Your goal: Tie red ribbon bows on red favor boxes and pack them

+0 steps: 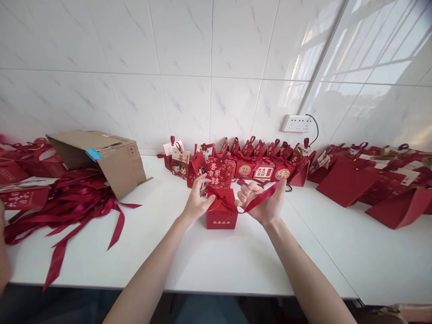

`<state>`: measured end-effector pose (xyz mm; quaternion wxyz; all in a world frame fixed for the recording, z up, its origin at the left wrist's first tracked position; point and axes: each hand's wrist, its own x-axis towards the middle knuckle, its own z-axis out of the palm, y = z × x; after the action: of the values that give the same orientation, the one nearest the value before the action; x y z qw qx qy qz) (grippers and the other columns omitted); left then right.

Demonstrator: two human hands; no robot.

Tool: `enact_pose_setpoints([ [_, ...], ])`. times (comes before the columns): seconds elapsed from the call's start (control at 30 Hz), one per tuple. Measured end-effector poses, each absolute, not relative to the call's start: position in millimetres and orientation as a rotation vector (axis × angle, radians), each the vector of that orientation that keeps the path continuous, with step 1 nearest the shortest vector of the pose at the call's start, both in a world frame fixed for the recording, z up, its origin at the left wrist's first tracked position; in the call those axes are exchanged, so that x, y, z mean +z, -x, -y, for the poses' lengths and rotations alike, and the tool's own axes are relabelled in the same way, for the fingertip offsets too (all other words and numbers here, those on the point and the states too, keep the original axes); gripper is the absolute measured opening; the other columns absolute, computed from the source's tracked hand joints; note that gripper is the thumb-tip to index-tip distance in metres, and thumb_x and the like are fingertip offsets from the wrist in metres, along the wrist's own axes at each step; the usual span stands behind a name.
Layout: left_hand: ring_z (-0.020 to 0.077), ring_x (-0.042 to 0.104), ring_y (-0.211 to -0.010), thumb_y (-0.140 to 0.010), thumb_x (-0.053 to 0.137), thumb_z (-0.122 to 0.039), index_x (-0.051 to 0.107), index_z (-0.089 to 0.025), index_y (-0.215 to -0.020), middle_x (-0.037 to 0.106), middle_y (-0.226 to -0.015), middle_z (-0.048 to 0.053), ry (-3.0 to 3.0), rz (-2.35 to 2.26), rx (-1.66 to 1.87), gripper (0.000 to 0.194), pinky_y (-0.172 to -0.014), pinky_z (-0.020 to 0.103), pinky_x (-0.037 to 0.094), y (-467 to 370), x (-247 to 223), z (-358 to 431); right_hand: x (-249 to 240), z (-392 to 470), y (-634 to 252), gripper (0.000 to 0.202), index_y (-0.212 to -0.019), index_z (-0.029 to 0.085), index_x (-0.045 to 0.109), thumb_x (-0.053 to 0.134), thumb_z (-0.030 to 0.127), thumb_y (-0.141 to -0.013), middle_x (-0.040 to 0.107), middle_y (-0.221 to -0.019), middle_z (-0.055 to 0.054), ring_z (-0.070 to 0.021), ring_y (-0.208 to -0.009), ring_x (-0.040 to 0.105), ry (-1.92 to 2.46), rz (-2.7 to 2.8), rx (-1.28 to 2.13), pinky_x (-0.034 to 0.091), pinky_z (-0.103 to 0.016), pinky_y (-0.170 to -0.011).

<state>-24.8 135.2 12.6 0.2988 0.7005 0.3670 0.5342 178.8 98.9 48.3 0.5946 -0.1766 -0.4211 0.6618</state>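
Note:
A small red gift box [221, 219] stands upright on the white table in front of me. Pale lettering runs along its front, and a dark red ribbon [227, 202] is looped over its top. A patterned red flap or card rises just behind it. My left hand [198, 198] grips the box at its left upper edge, thumb on the top and fingers toward the back. To the right, my right hand [261, 202] is turned palm up with curled fingers. A loose length of ribbon [261, 198] runs from the box across that palm to the thumb.
Finished-looking red gift boxes [265, 171] line the tiled wall, and more red boxes [351, 180] crowd the right. At left, a cardboard box [124, 166] lies beside a heap of red ribbons [77, 207]. A power socket [296, 123] is on the wall. Part of another person shows at the left edge.

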Motion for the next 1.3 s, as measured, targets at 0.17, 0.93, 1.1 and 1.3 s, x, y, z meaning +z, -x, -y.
enact_pose_setpoints([
  [0.17,0.0260,0.047,-0.114,-0.077,0.059,-0.029,0.058,-0.020,-0.070,0.053,-0.112,0.008,-2.062,-1.142,1.465,0.011,-0.103,0.044,0.034,21,20,-129,48,-105,-186,0.066,-0.060,0.022,0.053,0.031,0.083,-0.069,0.044,-0.061,-0.001,-0.0135,-0.054,0.043,0.372,0.661,1.483,0.042,-0.028,-0.050],
  [0.93,0.0261,0.042,-0.125,-0.071,0.055,-0.021,0.062,-0.020,-0.071,0.050,-0.129,0.006,-2.119,-1.125,0.969,0.007,-0.109,0.043,0.030,15,34,-121,40,-106,-163,0.010,-0.076,0.017,0.070,0.061,0.012,-0.078,0.062,-0.083,-0.006,-0.0177,-0.078,0.057,1.168,2.066,0.366,0.046,-0.031,-0.072],
  [1.1,0.0265,0.047,-0.121,-0.069,0.056,-0.019,0.064,-0.020,-0.067,0.052,-0.127,0.005,-2.111,-1.205,0.873,0.008,-0.107,0.042,0.034,12,43,-121,49,-107,-155,0.013,-0.068,0.015,0.066,0.059,0.005,-0.073,0.058,-0.077,-0.005,-0.0150,-0.069,0.055,1.326,2.110,0.352,0.045,-0.028,-0.067],
  [1.3,0.0258,0.051,-0.116,-0.073,0.054,-0.020,0.064,-0.020,-0.066,0.053,-0.126,0.005,-2.120,-1.184,0.745,0.012,-0.103,0.041,0.038,12,48,-127,55,-107,-154,0.012,-0.065,0.015,0.064,0.059,0.006,-0.072,0.055,-0.075,-0.002,-0.0121,-0.065,0.053,1.359,2.151,0.422,0.044,-0.025,-0.065],
])
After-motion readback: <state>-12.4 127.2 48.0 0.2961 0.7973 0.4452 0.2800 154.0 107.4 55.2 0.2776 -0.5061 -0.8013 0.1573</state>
